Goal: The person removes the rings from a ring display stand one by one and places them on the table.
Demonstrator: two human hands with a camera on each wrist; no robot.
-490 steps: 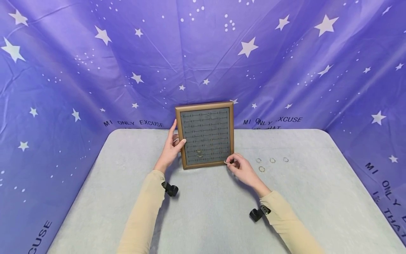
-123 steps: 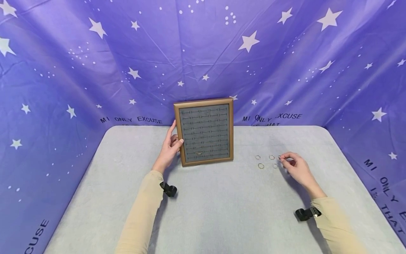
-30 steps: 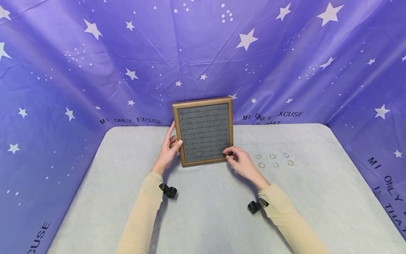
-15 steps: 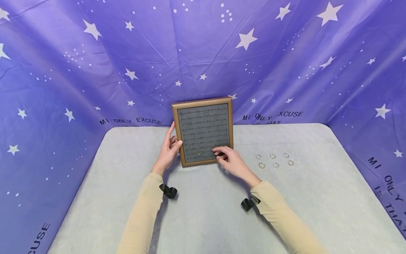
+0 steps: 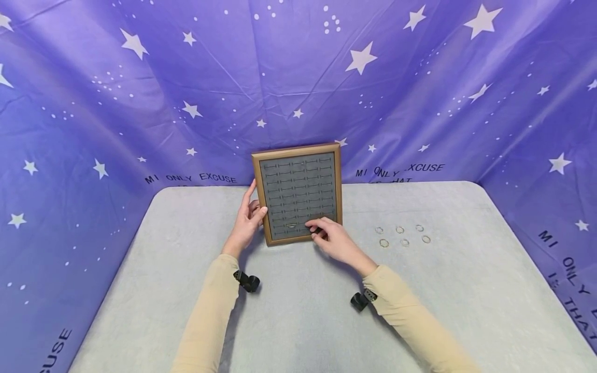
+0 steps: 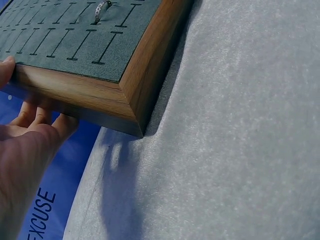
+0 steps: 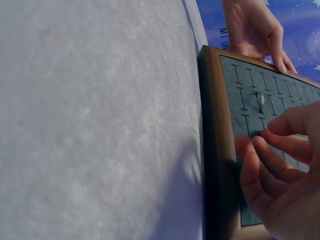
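A wood-framed ring display board (image 5: 298, 189) stands leaning on the table, its grey slotted padding facing me. My left hand (image 5: 244, 228) grips the board's left edge, thumb in front and the other fingers behind. One ring (image 5: 291, 226) sits upright in a slot near the lower left; the left wrist view shows this ring (image 6: 102, 11) as a thin, silvery, studded band. My right hand (image 5: 337, 242) is at the board's lower part, just right of that ring, fingers loosely bent. In the right wrist view, its fingertips are close to the ring (image 7: 261, 102) with nothing visible between them.
Several loose rings lie on the table right of the board in two rows, among them a gold-toned ring (image 5: 384, 243) and a ring (image 5: 420, 228) at the far right of the back row. A purple star-printed cloth (image 5: 200, 93) surrounds the pale table (image 5: 298, 321).
Over the earlier frames, one of two rings left the board and more rings came to lie on the table. My right hand has just moved left across the board; my left hand keeps its grip.
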